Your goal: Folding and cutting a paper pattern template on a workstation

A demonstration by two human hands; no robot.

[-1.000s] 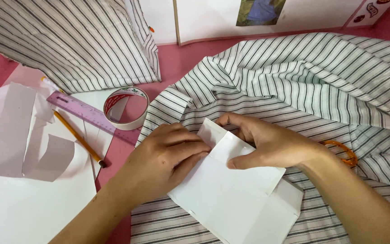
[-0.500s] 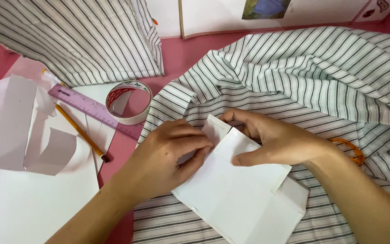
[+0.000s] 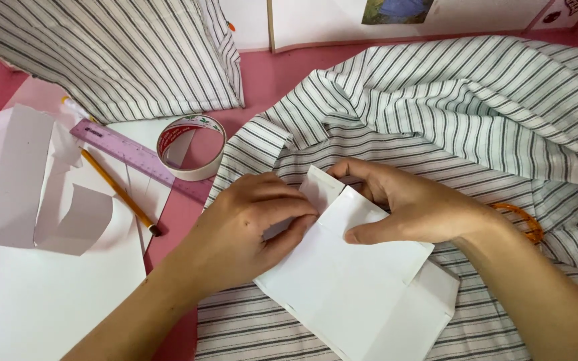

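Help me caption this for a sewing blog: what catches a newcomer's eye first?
Two hands, the left hand and right hand, press a folded white paper onto striped cloth at centre. To the left, on the pink table, lie a tape roll, a purple ruler and a pencil.

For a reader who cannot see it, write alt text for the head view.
Two hands, left hand and right hand, press a folded white paper onto striped cloth on a pink table. A tape roll, purple ruler and pencil lie to the left.
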